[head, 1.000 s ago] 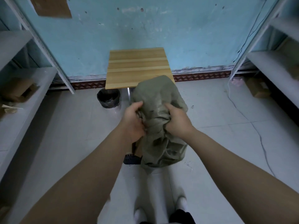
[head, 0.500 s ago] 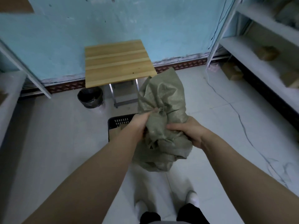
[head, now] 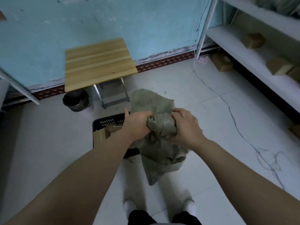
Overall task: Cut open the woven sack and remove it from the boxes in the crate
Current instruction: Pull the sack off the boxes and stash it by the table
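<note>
Clenched side by side, left hand and right hand, each gripping a bunched wad of the woven sack: grey-green, coarse, crumpled, hanging clear above glossy pale floor tiles. Beneath the left forearm, a black slotted plastic crate holding brown cardboard boxes. Beyond, a slatted wooden tabletop.

Single head view, looking forward-down at floor, wide, close over forearms.

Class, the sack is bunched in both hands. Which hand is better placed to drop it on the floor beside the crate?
Probably the right hand: it grips the sack over floor, while the left hand is over the crate.
</note>
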